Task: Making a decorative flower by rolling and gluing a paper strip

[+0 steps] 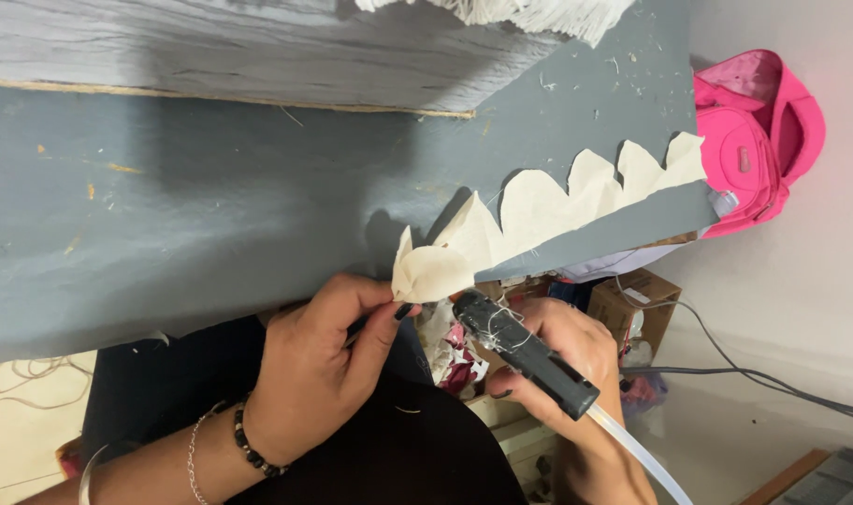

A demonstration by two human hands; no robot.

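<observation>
**Glue gun at the scalloped fabric edge**

A grey board (211, 215) fills most of your view, with a pink bag (759, 140) off its far end. Along the board's near edge runs a cream scalloped fabric strip (576, 196), its petals overlapping in a row. Your left hand (310, 374) pinches the nearest petal at the strip's end between thumb and fingers, closed on the cloth. Your right hand (562, 360) is wrapped tightly around a black glue gun (525, 351), its nozzle just beside that pinched petal; a clear glue stick (637, 454) trails from the back.
</observation>
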